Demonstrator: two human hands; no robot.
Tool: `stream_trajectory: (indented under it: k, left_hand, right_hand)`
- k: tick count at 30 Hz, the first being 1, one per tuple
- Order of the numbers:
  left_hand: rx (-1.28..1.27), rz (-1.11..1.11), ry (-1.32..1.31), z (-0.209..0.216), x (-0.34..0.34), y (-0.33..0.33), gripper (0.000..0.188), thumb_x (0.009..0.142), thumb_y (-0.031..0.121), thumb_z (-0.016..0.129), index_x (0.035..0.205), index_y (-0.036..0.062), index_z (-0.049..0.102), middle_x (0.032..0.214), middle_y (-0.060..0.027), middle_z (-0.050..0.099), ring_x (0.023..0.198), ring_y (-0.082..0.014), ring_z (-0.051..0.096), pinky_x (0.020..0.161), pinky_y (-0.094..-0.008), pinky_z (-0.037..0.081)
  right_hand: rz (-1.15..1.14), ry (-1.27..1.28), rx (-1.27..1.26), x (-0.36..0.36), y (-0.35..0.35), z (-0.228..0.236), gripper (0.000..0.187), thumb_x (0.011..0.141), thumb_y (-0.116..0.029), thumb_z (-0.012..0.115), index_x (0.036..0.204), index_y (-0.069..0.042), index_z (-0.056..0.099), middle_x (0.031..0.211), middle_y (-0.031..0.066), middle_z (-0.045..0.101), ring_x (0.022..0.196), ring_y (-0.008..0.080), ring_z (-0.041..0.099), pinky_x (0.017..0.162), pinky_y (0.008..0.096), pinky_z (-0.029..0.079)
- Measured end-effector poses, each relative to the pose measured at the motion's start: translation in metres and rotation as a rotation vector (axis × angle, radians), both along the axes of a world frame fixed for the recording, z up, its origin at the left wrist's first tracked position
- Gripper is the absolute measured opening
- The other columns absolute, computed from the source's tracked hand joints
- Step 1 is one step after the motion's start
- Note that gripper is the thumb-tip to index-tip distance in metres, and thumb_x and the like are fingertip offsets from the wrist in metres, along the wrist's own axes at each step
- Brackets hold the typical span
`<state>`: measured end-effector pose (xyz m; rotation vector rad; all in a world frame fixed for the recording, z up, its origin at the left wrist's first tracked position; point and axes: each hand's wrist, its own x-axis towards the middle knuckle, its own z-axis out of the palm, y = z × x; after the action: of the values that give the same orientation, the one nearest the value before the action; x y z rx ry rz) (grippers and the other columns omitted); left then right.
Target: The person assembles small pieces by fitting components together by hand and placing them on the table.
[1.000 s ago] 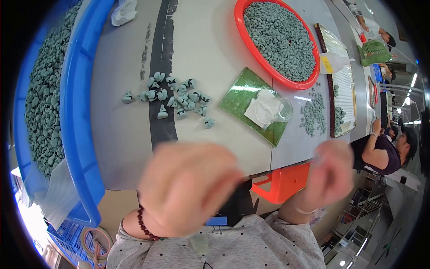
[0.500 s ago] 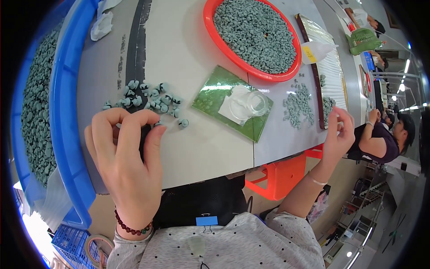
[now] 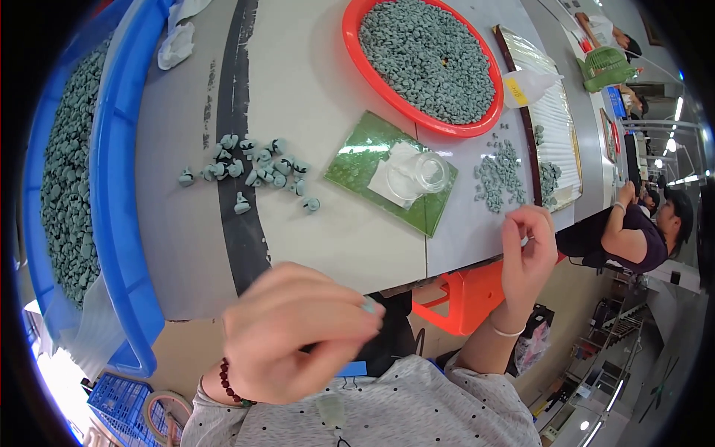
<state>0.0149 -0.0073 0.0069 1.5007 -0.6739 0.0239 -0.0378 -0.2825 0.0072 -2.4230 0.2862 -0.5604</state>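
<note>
My left hand, smeared by motion, is in front of my lap below the table edge, thumb and fingers pinched. A small grey-green piece shows at its fingertips. My right hand is held closed near the table's front edge; something small and pale shows between its fingers, too little to name. Beyond my left hand lies a loose group of grey-green moulded pieces with dark markings. Past my right hand is a scatter of smaller grey-green pieces. Between them, a green board carries a small clear glass jar on white paper.
A red basin full of grey-green pieces stands at the back. Right of it are a squeeze bottle and a ribbed white tray. A blue bin borders the left. Beneath is an orange stool; a co-worker sits right.
My left hand has left the loose pieces and come back right toward my lap, with a small piece at its fingertips. My right hand has moved left and nearer, away from the tray.
</note>
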Motion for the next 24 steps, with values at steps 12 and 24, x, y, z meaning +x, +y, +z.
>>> stream_trajectory:
  k: [12, 24]
  left_hand:
    - [-0.158, -0.253, 0.278, -0.010, -0.020, -0.014, 0.019, 0.070, 0.002, 0.064, 0.089, 0.0014, 0.066, 0.079, -0.0092, 0.064, 0.066, -0.0203, 0.057, 0.060, -0.0289, 0.045]
    - [0.097, 0.063, -0.111, -0.008, -0.021, -0.012, 0.014, 0.063, 0.008, 0.066, 0.077, 0.0081, 0.064, 0.073, -0.0040, 0.059, 0.058, -0.0175, 0.050, 0.053, -0.0278, 0.042]
  right_hand:
    - [0.638, -0.161, 0.701, -0.006, 0.100, 0.003, 0.021, 0.065, -0.007, 0.070, 0.082, -0.018, 0.064, 0.097, 0.0081, 0.047, 0.088, 0.0229, 0.039, 0.074, 0.0310, 0.034]
    - [0.580, -0.218, 0.299, 0.002, 0.096, 0.014, 0.026, 0.053, -0.004, 0.068, 0.076, -0.014, 0.063, 0.083, 0.0014, 0.054, 0.072, 0.0192, 0.043, 0.057, 0.0278, 0.033]
